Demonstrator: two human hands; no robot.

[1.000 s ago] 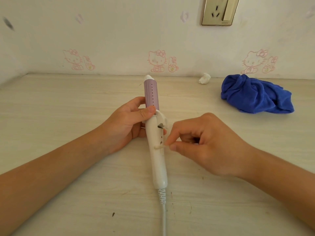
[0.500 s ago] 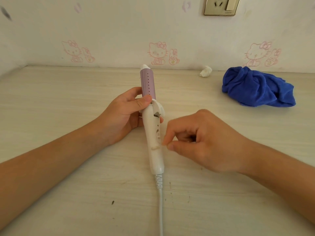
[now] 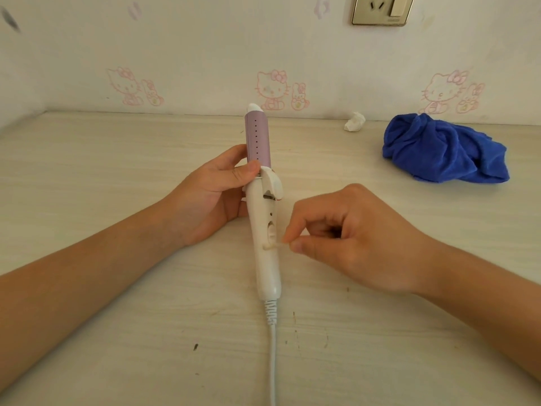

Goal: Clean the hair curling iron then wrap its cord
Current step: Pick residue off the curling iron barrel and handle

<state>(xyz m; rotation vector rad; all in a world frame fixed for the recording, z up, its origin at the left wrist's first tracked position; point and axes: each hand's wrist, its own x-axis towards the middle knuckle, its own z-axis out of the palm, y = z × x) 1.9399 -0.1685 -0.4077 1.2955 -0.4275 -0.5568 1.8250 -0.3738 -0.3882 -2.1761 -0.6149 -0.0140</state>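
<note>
White/lilac curling iron (image 3: 265, 230): centre of desk (image 3: 117, 171), barrel pointing away, switch side up for cleaning; can't tell if its tail end rests on desk.
L hand (image 3: 216, 197): fingers + thumb wrapped round barrel base, steadying it.
R hand (image 3: 351, 238): thumb & forefinger pinch cotton swab (image 3: 273, 244), tip on handle just below switch; prob. detail-cleaning.
Cord (image 3: 272, 347): trails toward person, not yet wrapped.
Blue cloth (image 3: 445, 150): bunched far right, set aside.
Containers: none in view.

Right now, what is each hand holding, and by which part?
Left hand grips the curling iron where purple barrel meets white handle. Right hand pinches a cotton swab by its outer end.
</note>
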